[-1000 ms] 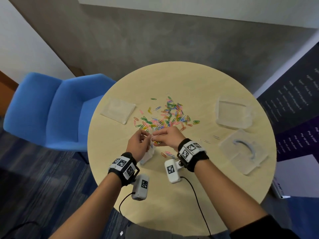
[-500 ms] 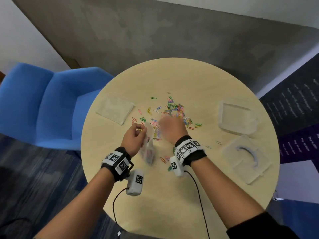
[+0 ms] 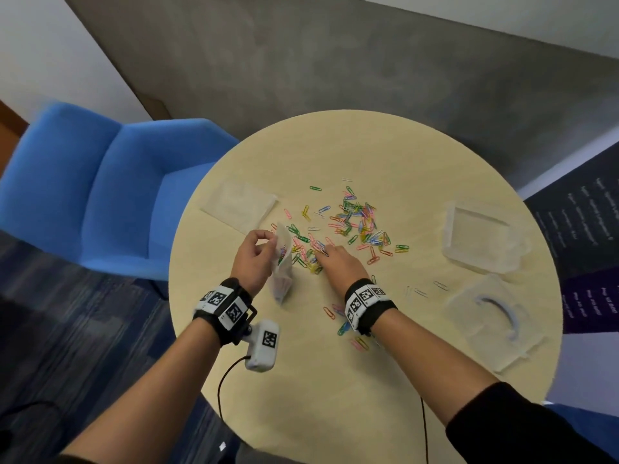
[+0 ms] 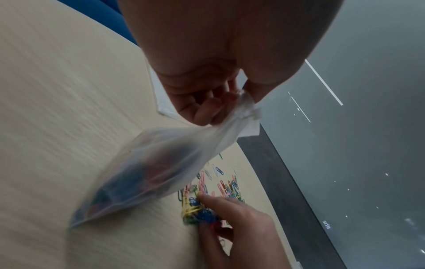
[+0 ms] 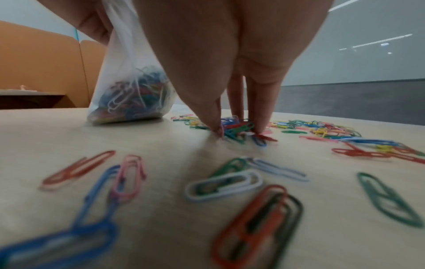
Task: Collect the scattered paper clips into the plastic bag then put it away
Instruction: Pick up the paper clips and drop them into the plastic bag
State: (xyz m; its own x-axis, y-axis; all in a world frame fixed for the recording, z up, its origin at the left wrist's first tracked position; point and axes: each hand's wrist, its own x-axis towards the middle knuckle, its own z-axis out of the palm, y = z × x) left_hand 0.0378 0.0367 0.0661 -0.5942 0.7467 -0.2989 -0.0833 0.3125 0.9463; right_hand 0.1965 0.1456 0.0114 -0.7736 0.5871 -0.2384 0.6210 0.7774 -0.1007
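Many coloured paper clips lie scattered mid-table. My left hand pinches the top of a small clear plastic bag between thumb and fingers; the bag stands on the round table with a clump of clips inside. In the left wrist view the bag hangs from that pinch. My right hand is down on the near edge of the pile. In the right wrist view its thumb and fingers close around a small bunch of clips, beside the bag.
A flat clear bag lies at the left, a clear plastic box and a clear lid with a curved handle at the right. Several loose clips lie under my right wrist. A blue chair stands left of the table.
My right hand left the bag's mouth and moved forward onto the pile, closing on clips. The left hand kept hold of the bag and shifted a little forward.
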